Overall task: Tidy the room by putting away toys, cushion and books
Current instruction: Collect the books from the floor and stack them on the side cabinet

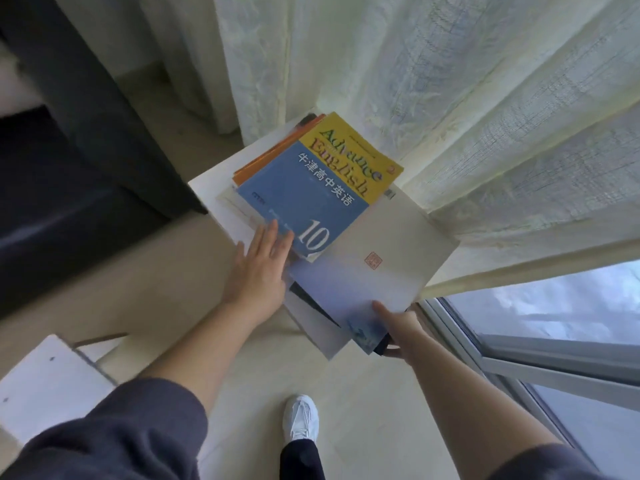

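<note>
Two hands reach to a pile of books on a small white table that stands against a sheer curtain. On top of the pile lies a blue book with a yellow upper band and a large "10" at its near corner, set at a slant to the table's edges. An orange book shows from under its far left side, and paler pages show under its left edge. The left hand is flat, fingers straight and close together, fingertips touching the blue book's near left edge; it holds nothing. A larger pale book with a small red seal on its cover lies to the right and nearer, its far corner tucked under the blue book's "10" corner, its near end reaching out toward the person. The right hand grips that near end, thumb on the cover and fingers curled beneath, where a dark edge of something thinner also shows; whether that is another book cannot be told. The pale book's near part is blurred. So the pile lies between the hands, just ahead of both. Right of the right arm is a window; below, a white shoe stands on the light floor.
</note>
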`<state>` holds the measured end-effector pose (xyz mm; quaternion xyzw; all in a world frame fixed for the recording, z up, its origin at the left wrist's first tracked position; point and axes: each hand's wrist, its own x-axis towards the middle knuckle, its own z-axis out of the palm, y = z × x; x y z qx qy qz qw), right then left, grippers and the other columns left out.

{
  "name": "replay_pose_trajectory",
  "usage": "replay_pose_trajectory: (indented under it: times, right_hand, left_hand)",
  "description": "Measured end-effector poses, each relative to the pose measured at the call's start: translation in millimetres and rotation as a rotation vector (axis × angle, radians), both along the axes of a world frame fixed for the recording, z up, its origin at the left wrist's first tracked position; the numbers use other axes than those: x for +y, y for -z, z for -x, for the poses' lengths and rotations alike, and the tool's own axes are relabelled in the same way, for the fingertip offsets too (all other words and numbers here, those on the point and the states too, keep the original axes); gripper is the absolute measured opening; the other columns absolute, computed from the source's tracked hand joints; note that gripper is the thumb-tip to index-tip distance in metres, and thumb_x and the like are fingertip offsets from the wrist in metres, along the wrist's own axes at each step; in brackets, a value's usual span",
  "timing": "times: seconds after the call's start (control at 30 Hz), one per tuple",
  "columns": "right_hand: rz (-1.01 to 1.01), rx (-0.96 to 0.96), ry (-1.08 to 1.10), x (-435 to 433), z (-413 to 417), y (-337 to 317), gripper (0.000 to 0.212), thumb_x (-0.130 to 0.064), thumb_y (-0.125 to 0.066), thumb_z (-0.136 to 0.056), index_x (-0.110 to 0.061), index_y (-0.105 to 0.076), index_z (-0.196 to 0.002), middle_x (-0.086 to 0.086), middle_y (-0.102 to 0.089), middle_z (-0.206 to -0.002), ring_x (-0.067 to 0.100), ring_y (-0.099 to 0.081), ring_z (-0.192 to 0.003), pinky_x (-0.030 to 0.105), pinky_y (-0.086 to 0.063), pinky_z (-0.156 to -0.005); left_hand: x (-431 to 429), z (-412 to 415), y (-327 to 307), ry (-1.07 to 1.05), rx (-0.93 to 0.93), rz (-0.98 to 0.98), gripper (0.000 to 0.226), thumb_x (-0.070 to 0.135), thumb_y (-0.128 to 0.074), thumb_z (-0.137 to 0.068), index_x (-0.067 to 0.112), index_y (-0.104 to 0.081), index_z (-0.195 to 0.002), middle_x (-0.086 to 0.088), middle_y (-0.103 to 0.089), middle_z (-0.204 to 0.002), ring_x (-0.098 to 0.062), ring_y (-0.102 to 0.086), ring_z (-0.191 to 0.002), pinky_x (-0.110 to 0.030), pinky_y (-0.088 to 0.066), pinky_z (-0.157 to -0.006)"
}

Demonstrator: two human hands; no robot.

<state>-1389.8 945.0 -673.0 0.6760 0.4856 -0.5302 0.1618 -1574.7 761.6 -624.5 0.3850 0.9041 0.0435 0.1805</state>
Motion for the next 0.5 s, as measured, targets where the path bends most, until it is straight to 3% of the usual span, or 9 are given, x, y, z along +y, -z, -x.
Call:
replay_pose_trajectory:
  times: [0.1, 0.2, 0.27, 0.37, 0.5]
  right_hand:
    - [-0.033, -0.043, -0.001, -42, -8, -7, 0.065, -0.044, -0.069, -0.083, -0.010, -0.037, -0.128, 0.008, -0.058, -0.095, 0.026, -0.064, -0.083, 0.041, -0.058, -0.068]
    - [-0.013, -0.016, 0.039, -92, -13, -15, 0.054, -0.038, -0.062, -0.091, -0.006, -0.043, -0.130, 0.012, -0.055, -0.103, 0.027, -0.063, -0.087, 0.043, -0.058, -0.075]
    - [0.014, 0.003, -0.033, -140, -11, -18, 0.048, -0.036, -0.055, -0.095, -0.004, -0.046, -0.130, 0.013, -0.055, -0.108, 0.024, -0.061, -0.083, 0.039, -0.055, -0.071]
    - [0.071, 0.160, -0.114, -217, -3, -26, 0.035, -0.032, -0.051, -0.098, -0.009, -0.049, -0.123, 0.011, -0.059, -0.107, 0.022, -0.061, -0.082, 0.039, -0.053, -0.073]
    - [0.267, 0.363, -0.125, -343, -5, -44, 0.027, -0.029, -0.052, -0.099, -0.011, -0.050, -0.119, 0.009, -0.065, -0.103, 0.023, -0.067, -0.085, 0.041, -0.055, -0.075]
  left_hand:
    - [-51, -35, 2, -0.143, -0.073, -0.038, 0.075, 0.016, -0.049, -0.089, 0.020, -0.009, -0.153, -0.008, 0.001, -0.161, -0.025, -0.003, -0.148, -0.046, -0.020, -0.116]
    - [-117, -69, 5, -0.236, -0.116, -0.025, 0.072, 0.016, -0.050, -0.088, 0.020, -0.017, -0.152, -0.007, -0.010, -0.160, -0.024, -0.010, -0.147, -0.044, -0.022, -0.114]
    - [-170, -93, 1, -0.287, -0.146, -0.042, 0.067, 0.014, -0.049, -0.089, 0.018, -0.023, -0.150, -0.008, -0.016, -0.158, -0.025, -0.014, -0.146, -0.043, -0.025, -0.113]
    - [-244, -126, -3, -0.355, -0.174, -0.104, 0.061, 0.010, -0.051, -0.085, 0.012, -0.035, -0.144, -0.009, -0.032, -0.151, -0.025, -0.027, -0.141, -0.040, -0.031, -0.108]
    - [-359, -176, -7, -0.447, -0.195, -0.067, 0.056, 0.012, -0.053, -0.086, 0.013, -0.041, -0.140, -0.006, -0.036, -0.148, -0.023, -0.033, -0.137, -0.037, -0.036, -0.104]
